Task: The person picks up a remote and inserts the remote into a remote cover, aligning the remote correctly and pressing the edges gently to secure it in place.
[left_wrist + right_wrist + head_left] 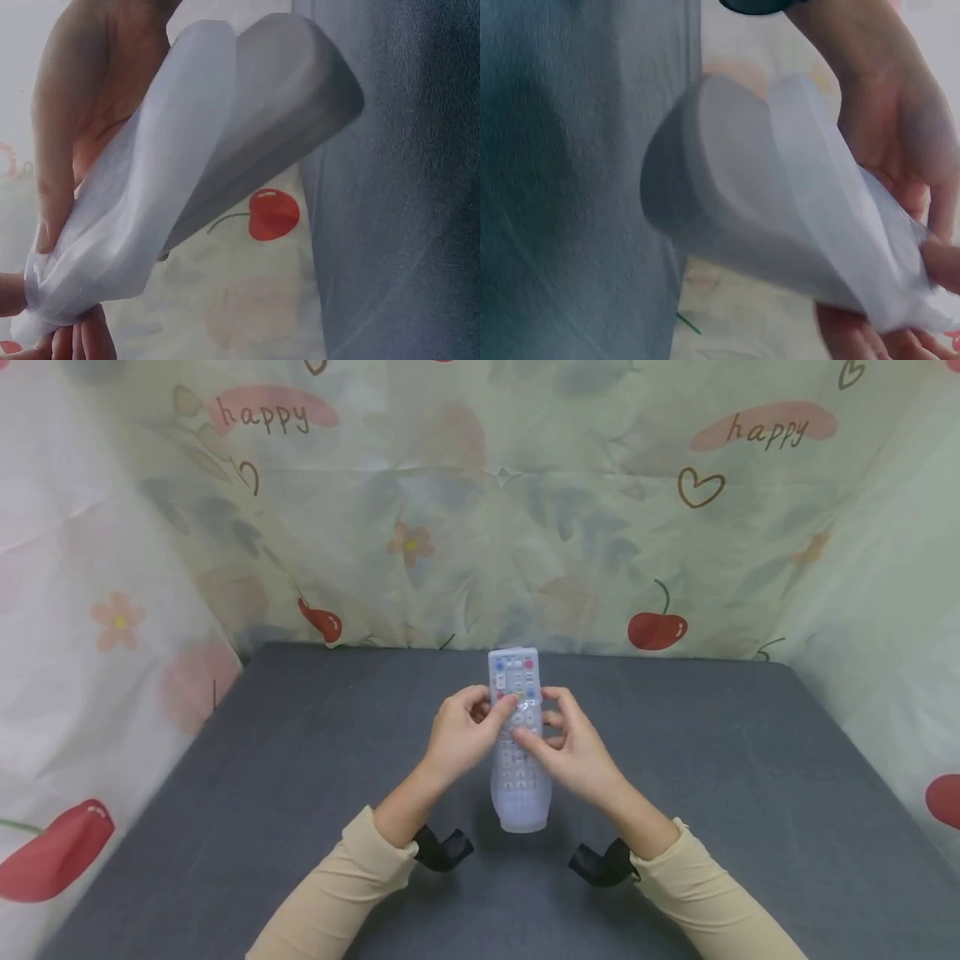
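Observation:
Both hands hold a remote control (pixel 289 90) in a translucent whitish sleeve-like cover (pixel 522 806), raised above the table. The remote's buttons show through the cover in the head view. My left hand (pixel 459 737) grips the left edge, its thumb on the button face and its fingers curled at the side. On the right edge, a little lower, my right hand (pixel 579 750) grips in the same way, thumb over the buttons. Both wrist views show the cover standing away from the remote's wide near end, whose grey back and side lie bare.
A dark grey cloth-covered table (pixel 360 727) lies beneath the hands. Patterned fabric (pixel 495 527) with cherries and flowers hangs behind it and along both sides. Black straps (pixel 442 850) hang at the wrists beside the beige sleeves (pixel 337 893).

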Available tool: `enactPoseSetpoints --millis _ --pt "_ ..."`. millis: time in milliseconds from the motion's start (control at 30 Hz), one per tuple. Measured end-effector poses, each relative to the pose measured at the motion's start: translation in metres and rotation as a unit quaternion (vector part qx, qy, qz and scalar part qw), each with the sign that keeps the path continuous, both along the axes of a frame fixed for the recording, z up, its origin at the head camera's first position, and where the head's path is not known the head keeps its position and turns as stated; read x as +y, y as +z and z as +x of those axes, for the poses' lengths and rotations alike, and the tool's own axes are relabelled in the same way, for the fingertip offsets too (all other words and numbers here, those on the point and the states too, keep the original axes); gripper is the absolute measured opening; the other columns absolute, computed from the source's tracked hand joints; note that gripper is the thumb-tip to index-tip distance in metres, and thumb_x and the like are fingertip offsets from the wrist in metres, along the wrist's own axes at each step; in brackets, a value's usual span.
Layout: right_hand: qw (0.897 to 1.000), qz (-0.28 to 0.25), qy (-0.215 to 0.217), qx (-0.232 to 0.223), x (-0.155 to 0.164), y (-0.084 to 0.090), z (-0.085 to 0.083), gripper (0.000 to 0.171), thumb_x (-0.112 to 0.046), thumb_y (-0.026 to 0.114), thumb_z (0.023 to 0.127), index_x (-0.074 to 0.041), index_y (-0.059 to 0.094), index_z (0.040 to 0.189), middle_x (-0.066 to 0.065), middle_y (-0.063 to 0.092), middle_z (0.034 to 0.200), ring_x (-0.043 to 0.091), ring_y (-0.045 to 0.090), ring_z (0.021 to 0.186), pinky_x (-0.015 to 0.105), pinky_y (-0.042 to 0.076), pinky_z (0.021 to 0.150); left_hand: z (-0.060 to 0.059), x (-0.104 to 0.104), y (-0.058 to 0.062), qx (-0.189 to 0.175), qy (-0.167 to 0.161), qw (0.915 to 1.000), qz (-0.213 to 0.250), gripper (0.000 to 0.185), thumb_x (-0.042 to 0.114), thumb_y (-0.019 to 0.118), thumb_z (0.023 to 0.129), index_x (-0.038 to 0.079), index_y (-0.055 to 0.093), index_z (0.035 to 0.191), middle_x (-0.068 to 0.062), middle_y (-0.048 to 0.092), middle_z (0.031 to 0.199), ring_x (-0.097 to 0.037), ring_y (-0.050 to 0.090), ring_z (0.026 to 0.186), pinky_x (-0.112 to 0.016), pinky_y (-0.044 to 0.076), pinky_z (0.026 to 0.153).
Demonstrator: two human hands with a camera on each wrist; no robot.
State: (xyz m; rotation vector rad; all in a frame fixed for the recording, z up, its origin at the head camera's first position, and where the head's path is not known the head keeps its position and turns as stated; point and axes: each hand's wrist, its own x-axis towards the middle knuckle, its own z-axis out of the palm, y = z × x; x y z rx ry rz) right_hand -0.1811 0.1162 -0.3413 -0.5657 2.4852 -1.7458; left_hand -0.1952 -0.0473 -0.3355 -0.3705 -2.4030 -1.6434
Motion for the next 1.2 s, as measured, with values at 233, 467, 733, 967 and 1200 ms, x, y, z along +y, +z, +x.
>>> enactPoseSetpoints --millis 233,467,733,967,1200 --pt "0.997 0.065 0.013 0.026 0.005 0.004 0.001 0.054 -0.019 0.065 0.088 -0.007 0.034 0.130 0.019 0.067 0.109 0.025 0.068 0.091 0.040 0.054 0.081 -0.002 0.003 0.001 0.008 -0.010 0.9990 0.043 0.019 0.017 0.062 0.090 -0.002 0.064 0.087 -0.017 0.061 0.077 -0.014 0.054 0.066 -0.023 0.045 0.058" --pt "0.998 0.048 0.016 0.034 0.016 0.004 -0.004 0.042 -0.016 0.056 0.094 -0.001 0.043 0.130 0.021 0.061 0.117 0.032 0.062 0.102 0.040 0.055 0.082 -0.002 0.003 0.001 -0.047 -0.059 0.9936 0.085 0.022 0.019 0.057 0.094 0.000 0.061 0.103 -0.018 0.065 0.099 -0.023 0.069 0.076 -0.030 0.054 0.062" --pt "0.991 0.082 -0.042 0.093 0.022 0.013 -0.016 0.024 -0.012 0.048 0.097 0.003 0.060 0.112 0.020 0.066 0.096 0.024 0.067 0.080 0.032 0.057 0.074 0.000 0.005 -0.003 -0.047 -0.085 0.9918 0.084 0.022 0.013 0.057 0.093 -0.004 0.059 0.107 -0.022 0.065 0.100 -0.026 0.069 0.076 -0.030 0.054 0.064" --pt "0.957 0.184 -0.071 0.212 0.019 0.016 -0.013 0.011 -0.005 0.052 0.092 -0.002 0.060 0.087 0.009 0.062 0.076 0.015 0.058 0.067 0.029 0.052 0.063 0.001 0.009 -0.006 -0.045 -0.067 0.9905 0.111 0.022 0.011 0.057 0.093 -0.005 0.060 0.106 -0.024 0.066 0.100 -0.025 0.069 0.078 -0.031 0.055 0.065" --pt "0.895 0.266 -0.105 0.341 0.014 0.018 -0.008 0.007 -0.004 0.058 0.086 -0.006 0.059 0.080 0.002 0.048 0.066 0.011 0.041 0.057 0.023 0.035 0.054 0.002 0.015 -0.008 -0.069 -0.034 0.9806 0.180 0.023 0.009 0.057 0.092 -0.008 0.061 0.108 -0.027 0.065 0.097 -0.009 0.063 0.072 -0.027 0.054 0.065"
